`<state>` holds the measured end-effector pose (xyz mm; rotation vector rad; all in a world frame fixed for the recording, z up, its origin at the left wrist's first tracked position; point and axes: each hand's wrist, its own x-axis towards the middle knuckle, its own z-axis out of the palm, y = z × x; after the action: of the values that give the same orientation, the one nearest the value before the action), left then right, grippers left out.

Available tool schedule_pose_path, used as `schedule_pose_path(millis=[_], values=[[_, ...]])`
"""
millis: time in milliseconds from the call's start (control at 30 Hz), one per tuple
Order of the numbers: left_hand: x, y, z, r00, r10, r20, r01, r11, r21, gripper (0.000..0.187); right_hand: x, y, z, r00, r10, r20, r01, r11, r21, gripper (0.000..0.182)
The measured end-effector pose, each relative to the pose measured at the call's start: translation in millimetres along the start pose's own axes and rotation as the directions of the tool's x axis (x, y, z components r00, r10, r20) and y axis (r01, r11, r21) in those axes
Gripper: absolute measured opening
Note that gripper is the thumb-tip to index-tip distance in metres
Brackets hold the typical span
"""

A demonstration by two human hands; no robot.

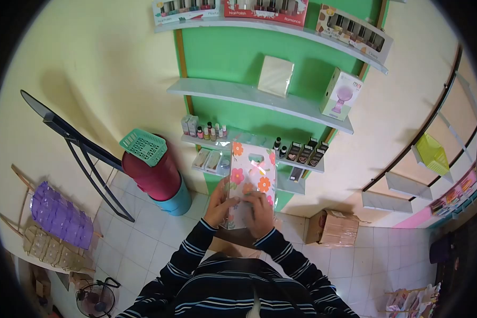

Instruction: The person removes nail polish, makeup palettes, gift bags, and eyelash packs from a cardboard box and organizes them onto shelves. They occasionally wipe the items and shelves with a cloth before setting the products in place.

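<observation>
A white bag with pink and orange flowers point(252, 172) and a cut-out handle at its top is held upright in front of the shelves, in clear wrapping. My left hand point(218, 203) is closed on its lower left edge, thumb across the front. Over the lower right front lies my right hand point(258, 213), its fingers bent against the bag and slightly blurred. Behind the bag, nail polish bottles point(212, 131) stand on a low shelf, with small black boxes point(304, 152) to the right.
Shelves point(259, 97) on a green wall hold boxed nail polish point(351, 33) and a fan box point(342, 95). At left are a red bin point(156, 174), a green basket point(143, 147) and a leaning black-framed mirror point(85, 139). A cardboard box point(332, 228) sits on the floor at right.
</observation>
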<state>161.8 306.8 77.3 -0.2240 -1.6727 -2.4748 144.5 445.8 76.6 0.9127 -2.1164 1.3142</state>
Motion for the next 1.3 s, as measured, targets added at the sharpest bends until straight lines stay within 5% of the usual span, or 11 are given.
schedule_pose_path(millis=[167,367,500,567,667,767,867,933,1000,1100,1300], values=[[4.3,18.8,0.8,0.998,0.056,-0.030,-0.056,0.998,-0.009,0.062,43.1,25.8,-0.4,0.987,0.110,-0.114,-0.105,0.993,0.044,0.016],[14.6,27.7,-38.1,0.998,0.037,-0.058,-0.036,0.999,0.010,0.064,63.4,-9.0,23.9,0.978,-0.206,0.038,0.206,0.979,0.005,0.010],[40.1,59.3,-61.6,0.941,0.287,-0.181,-0.273,0.957,0.096,0.064,148.1,21.9,-14.5,0.889,0.272,-0.369,-0.217,0.959,0.184,0.024],[50.7,73.5,-84.7,0.964,0.241,-0.111,-0.234,0.970,0.068,0.063,211.1,67.1,-35.5,0.856,0.147,-0.496,-0.201,0.978,-0.057,0.039],[74.8,94.0,-98.5,0.908,0.363,-0.209,-0.338,0.930,0.146,0.058,272.3,147.2,-35.4,0.811,0.162,-0.563,-0.277,0.953,-0.126,0.049],[99.7,117.7,-108.4,0.924,0.330,-0.195,-0.297,0.938,0.179,0.054,300.7,170.5,-35.8,0.836,0.420,-0.353,-0.399,0.907,0.133,0.056],[137.6,124.3,-116.7,0.907,0.399,-0.135,-0.374,0.910,0.181,0.048,297.4,163.4,-48.0,0.848,0.506,-0.160,-0.476,0.858,0.194,0.052],[159.4,135.2,-102.6,0.899,0.416,-0.134,-0.391,0.903,0.177,0.044,275.3,151.1,-57.8,0.923,0.256,-0.286,-0.197,0.956,0.218,0.045],[187.7,135.5,-98.2,0.918,0.380,-0.113,-0.358,0.917,0.176,0.045,238.5,107.9,-73.9,0.882,0.237,-0.409,-0.200,0.971,0.130,0.037],[235.6,122.4,-91.3,0.931,0.358,-0.066,-0.343,0.925,0.164,0.046,179.7,64.8,-101.8,0.855,0.385,-0.348,-0.239,0.887,0.394,0.030],[295.3,101.8,-52.1,0.949,0.312,-0.047,-0.303,0.942,0.144,0.048,83.0,12.7,-154.6,0.790,0.488,-0.371,-0.354,0.858,0.373,0.036]])
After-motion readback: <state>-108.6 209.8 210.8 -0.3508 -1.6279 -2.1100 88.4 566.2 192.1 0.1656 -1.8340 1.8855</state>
